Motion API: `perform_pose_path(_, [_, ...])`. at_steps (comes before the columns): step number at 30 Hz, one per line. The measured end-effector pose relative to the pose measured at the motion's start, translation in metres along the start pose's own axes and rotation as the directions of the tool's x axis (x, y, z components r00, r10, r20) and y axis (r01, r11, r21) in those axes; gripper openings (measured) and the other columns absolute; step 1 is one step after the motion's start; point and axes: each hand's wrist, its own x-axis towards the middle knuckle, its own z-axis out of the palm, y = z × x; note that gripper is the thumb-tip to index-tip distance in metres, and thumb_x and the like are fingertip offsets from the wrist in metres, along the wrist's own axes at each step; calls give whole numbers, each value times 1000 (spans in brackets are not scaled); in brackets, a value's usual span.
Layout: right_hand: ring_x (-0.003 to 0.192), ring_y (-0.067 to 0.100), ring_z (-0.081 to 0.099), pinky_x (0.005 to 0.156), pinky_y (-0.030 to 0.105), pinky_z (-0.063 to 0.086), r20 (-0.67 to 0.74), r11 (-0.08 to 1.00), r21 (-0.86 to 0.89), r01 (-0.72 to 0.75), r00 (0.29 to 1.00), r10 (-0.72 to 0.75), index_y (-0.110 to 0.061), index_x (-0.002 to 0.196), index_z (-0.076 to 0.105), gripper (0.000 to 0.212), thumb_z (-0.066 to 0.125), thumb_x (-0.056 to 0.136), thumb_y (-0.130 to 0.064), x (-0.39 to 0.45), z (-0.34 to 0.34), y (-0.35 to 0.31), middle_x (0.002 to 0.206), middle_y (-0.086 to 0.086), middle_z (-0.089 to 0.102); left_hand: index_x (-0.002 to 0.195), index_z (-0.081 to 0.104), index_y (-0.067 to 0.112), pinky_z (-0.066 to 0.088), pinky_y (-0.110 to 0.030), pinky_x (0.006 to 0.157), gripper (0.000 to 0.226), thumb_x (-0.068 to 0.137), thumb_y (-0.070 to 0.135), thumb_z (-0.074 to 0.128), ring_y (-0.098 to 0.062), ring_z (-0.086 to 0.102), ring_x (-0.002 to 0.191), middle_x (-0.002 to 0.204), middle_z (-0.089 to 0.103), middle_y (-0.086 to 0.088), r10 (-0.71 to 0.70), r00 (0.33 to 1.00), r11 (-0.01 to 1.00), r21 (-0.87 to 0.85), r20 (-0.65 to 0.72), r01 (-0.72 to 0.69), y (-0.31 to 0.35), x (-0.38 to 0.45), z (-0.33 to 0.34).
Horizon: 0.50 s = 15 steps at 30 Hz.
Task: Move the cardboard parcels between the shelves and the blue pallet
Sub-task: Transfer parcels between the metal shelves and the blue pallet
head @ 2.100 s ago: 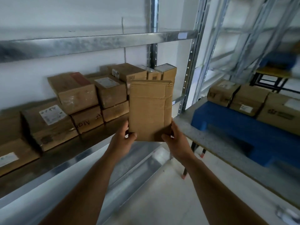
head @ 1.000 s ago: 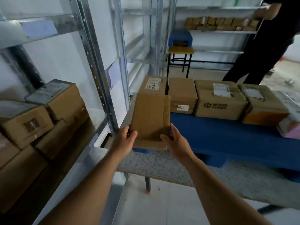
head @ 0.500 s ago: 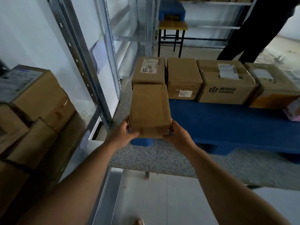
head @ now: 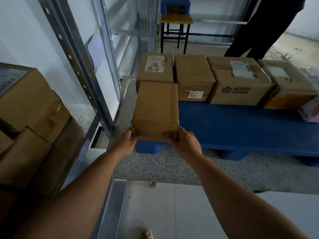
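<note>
The left hand (head: 128,141) and right hand (head: 185,141) are gripping a plain cardboard parcel (head: 155,110) by its near corners, over the left end of the blue pallet (head: 241,128) on the speckled worktop (head: 172,168). Behind it, parcels are showing "705" (head: 193,77) and "CONBA" (head: 239,80).

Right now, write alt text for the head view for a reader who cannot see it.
Two bare hands, left hand and right hand, hold a plain cardboard parcel by its near corners over the left end of a blue pallet. Four more parcels line the pallet's far edge, one printed CONBA.
</note>
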Motion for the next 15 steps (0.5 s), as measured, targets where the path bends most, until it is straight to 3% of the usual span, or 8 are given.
perform_pose_path(3, [95, 29, 55, 64, 32, 43, -1, 1000, 3, 14, 1000, -14, -17, 114, 54, 26, 55, 92, -32, 1, 1, 0, 92, 1, 59, 107, 51, 15, 33, -28, 56, 18, 99, 25, 39, -17, 53, 69, 77, 56, -2, 1, 1000, 998, 64, -18, 1, -1, -1, 0])
perform_pose_path(7, [96, 28, 54, 66, 34, 45, 15, 1000, 2, 12, 1000, -12, -17, 116, 53, 28, 54, 93, -33, 1, 0, 0, 98, 4, 62, 102, 52, 16, 30, -28, 52, 16, 99, 27, 40, -13, 50, 64, 71, 52, 2, -20, 999, 998, 59, -36, 22, -1, -2, 0])
perform_pose_path(9, [97, 27, 53, 69, 37, 47, 40, 1000, 5, 13, 999, -13, -19, 113, 53, 24, 51, 94, -33, 1, -1, -1, 95, 1, 60, 113, 53, 16, 42, -31, 64, 21, 99, 26, 41, -18, 58, 79, 87, 61, -2, -27, 999, 1000, 11, -24, 27, 1, -3, 0])
perform_pose_path(11, [101, 29, 54, 73, 38, 47, 77, 1000, 19, -3, 997, 1, -19, 116, 51, 24, 46, 94, -29, -1, -3, -3, 96, 1, 61, 126, 47, 16, 46, -40, 91, 29, 98, 21, 44, -25, 57, 107, 118, 61, -6, -33, 999, 996, -78, -7, 32, 3, -10, 0])
perform_pose_path(13, [114, 30, 51, 85, 39, 47, 105, 1000, 1, -29, 994, 29, -14, 134, 43, 41, 42, 96, -28, -3, -6, -4, 120, 6, 61, 137, 38, 18, 39, -43, 103, 42, 96, 16, 46, -28, 48, 124, 137, 49, -7, -37, 999, 995, -93, -20, 35, 5, -21, 0])
perform_pose_path(15, [131, 27, 39, 100, 38, 39, 98, 997, -42, -68, 993, 71, -12, 147, 29, 54, 40, 98, -33, -8, -11, -4, 142, 7, 46, 146, 25, 20, 37, -40, 105, 54, 96, 19, 47, -28, 42, 130, 148, 37, -6, -58, 997, 998, -22, -54, 57, 7, -34, -1])
